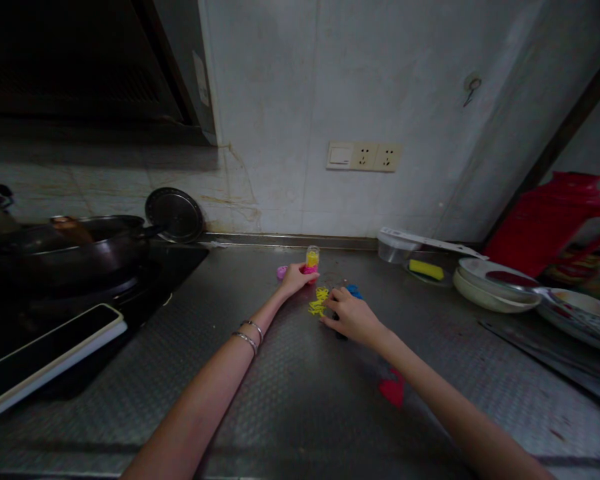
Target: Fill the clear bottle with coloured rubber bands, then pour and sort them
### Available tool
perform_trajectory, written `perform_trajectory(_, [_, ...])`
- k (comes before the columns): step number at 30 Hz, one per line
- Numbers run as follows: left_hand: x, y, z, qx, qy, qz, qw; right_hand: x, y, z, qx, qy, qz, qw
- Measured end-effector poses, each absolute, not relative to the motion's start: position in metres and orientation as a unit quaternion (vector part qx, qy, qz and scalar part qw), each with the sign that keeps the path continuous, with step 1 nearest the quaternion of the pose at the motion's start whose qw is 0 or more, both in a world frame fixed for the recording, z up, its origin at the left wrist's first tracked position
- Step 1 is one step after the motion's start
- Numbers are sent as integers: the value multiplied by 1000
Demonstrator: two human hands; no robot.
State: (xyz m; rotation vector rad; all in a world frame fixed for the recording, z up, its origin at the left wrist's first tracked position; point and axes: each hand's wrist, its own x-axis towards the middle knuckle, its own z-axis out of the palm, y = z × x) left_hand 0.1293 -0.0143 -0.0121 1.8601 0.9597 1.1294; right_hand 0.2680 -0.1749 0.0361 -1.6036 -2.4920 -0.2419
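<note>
A small clear jar (313,256) stands on the metal counter, with yellow pieces over pink ones inside. My left hand (295,278) is closed around its lower part. Beside that hand lies a pink-purple lid (281,272). My right hand (351,313) reaches over the counter, thumb and fingers apart, at the right edge of a loose heap of thin yellow bands (319,303). Some blue pieces (354,291) show just behind the right hand. Black pieces (341,335) are partly hidden beneath it. A red heap (393,388) lies near the right forearm.
A wok (80,250) sits on the black stove at left, with a phone (55,360) on the stove's edge. On the right are a clear plastic cup (396,247), a yellow sponge (426,270), stacked bowls (490,293) and a red thermos (545,223). The tiled wall has sockets (364,157).
</note>
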Motion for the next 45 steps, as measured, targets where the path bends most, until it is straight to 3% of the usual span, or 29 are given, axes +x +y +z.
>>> perform_trajectory(15, [129, -20, -7, 729, 374, 446, 360, 262, -150, 25, -573, -805, -146, 58])
perform_trajectory(33, [128, -23, -7, 734, 382, 449, 338, 272, -114, 26, -522, -850, -32, 70])
perform_trajectory(45, [129, -23, -7, 726, 387, 455, 341, 270, -115, 30, -510, -857, -28, 77])
